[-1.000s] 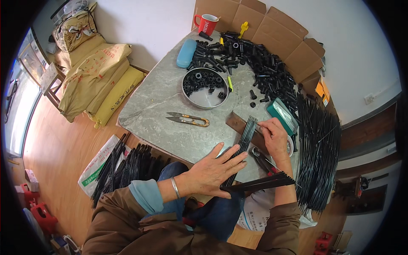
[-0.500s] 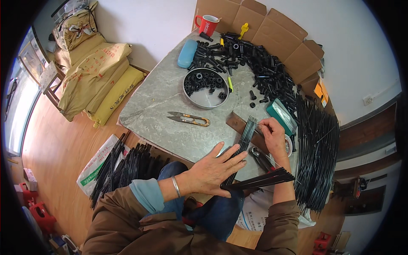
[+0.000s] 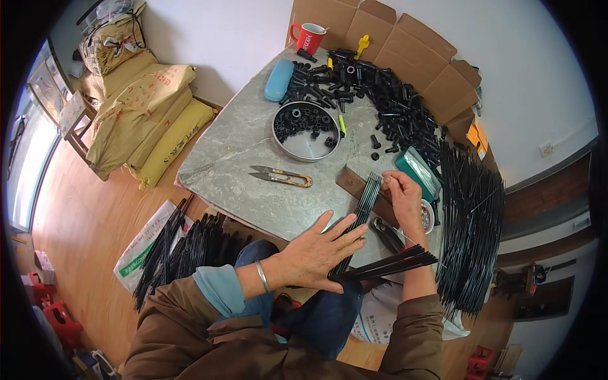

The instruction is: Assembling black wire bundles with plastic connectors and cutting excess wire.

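Observation:
My left hand (image 3: 310,258) lies flat with fingers spread over a bundle of thin black rods (image 3: 366,206). Part of the bundle passes under the palm, and more black rods (image 3: 389,265) fan out from it toward my right forearm. My right hand (image 3: 405,197) has thumb and forefinger pinched together beside the rods' upper ends; anything between them is too small to make out. A brown flat bar (image 3: 350,182) lies under the rod ends. Beside my right wrist rests a dark-handled tool (image 3: 387,235), partly covered.
Thread snips (image 3: 282,177) and a round metal tin (image 3: 308,156) of black parts lie left of the bar. Black bolts (image 3: 399,104) are heaped along cardboard. A green case (image 3: 418,174), a small bowl (image 3: 428,215) and a long rod pile (image 3: 468,234) stand right.
My right hand has shifted slightly up, its fingers moving a little closer to the rods' tips. My left hand stays in place on the bundle.

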Action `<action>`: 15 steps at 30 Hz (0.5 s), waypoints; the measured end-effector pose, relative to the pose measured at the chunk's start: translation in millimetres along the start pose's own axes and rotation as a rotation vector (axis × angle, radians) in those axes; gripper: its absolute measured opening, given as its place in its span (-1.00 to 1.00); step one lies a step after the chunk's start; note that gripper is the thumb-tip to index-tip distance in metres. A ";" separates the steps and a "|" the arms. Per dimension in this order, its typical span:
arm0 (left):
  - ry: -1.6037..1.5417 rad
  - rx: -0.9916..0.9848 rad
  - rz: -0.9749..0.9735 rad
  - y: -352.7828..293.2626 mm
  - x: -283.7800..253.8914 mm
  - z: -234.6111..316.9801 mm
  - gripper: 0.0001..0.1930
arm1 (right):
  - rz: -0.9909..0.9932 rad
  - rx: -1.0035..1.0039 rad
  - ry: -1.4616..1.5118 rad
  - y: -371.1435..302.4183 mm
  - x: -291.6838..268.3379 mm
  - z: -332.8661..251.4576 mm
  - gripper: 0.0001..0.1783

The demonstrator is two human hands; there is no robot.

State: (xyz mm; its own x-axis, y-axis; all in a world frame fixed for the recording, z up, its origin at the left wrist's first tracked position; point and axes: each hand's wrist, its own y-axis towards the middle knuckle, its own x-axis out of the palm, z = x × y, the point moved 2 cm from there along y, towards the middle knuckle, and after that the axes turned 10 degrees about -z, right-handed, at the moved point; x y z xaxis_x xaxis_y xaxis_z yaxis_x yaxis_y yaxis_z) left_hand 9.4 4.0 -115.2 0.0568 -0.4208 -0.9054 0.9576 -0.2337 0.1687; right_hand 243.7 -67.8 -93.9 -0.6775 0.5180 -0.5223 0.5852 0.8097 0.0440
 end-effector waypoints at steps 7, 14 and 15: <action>0.039 -0.027 -0.059 -0.6 -2.0 1.0 -0.03 | -0.020 -0.003 -0.476 -15.7 -21.7 9.3 -0.83; 0.084 -0.027 -0.041 -2.5 -2.1 3.6 -0.04 | 0.196 -0.114 -0.384 4.8 -15.4 -0.1 -0.83; 0.091 -0.036 -0.051 -3.4 -1.4 4.8 -0.04 | 0.205 -0.119 -0.385 12.5 -25.2 4.9 -0.83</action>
State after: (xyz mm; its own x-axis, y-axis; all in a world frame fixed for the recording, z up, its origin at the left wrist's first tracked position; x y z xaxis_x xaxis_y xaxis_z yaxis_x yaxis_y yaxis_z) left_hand 4.7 1.2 -112.6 0.0319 -0.3273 -0.9444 0.9693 -0.2202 0.1091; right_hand 270.3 -72.1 -84.4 -0.3246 0.5492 -0.7701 0.6193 0.7388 0.2658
